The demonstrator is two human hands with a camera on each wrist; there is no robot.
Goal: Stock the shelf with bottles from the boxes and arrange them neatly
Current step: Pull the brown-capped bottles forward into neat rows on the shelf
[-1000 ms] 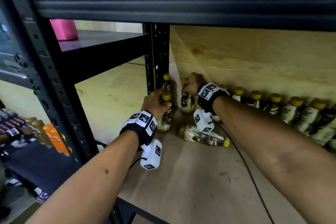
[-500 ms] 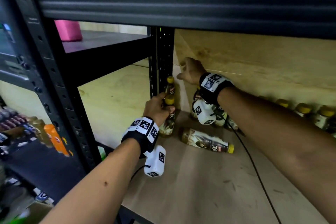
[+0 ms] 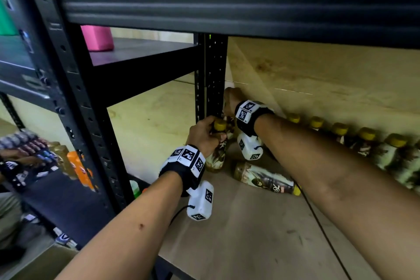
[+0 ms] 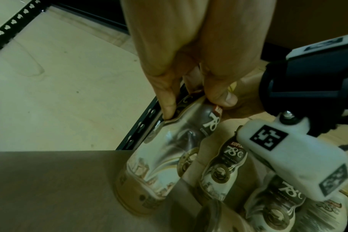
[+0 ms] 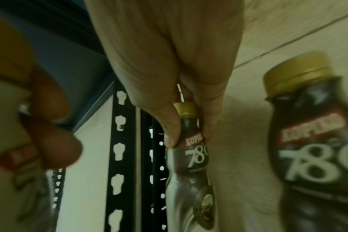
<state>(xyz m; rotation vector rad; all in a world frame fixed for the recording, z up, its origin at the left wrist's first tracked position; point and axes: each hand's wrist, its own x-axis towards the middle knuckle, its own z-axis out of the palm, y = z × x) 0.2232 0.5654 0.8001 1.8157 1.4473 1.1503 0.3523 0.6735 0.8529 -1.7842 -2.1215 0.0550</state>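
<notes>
A: Fingers (image 4: 167,100) of the left hand (image 3: 204,134) wrap a bottle (image 3: 217,152) neck, upright by the post (image 3: 212,79).

B: Right hand (image 3: 230,100) pinches the corner bottle (image 5: 189,164) below its cap. One bottle lies flat (image 3: 266,178) on the shelf (image 3: 250,234); a row (image 3: 354,141) lines the back.

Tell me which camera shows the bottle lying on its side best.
The head view: the fallen coffee bottle lies whole on the wooden shelf board, yellow cap toward the right, between both arms. The left wrist view shows only a blurred rounded shape at its bottom edge, possibly that bottle. The right wrist view does not show it.
</notes>
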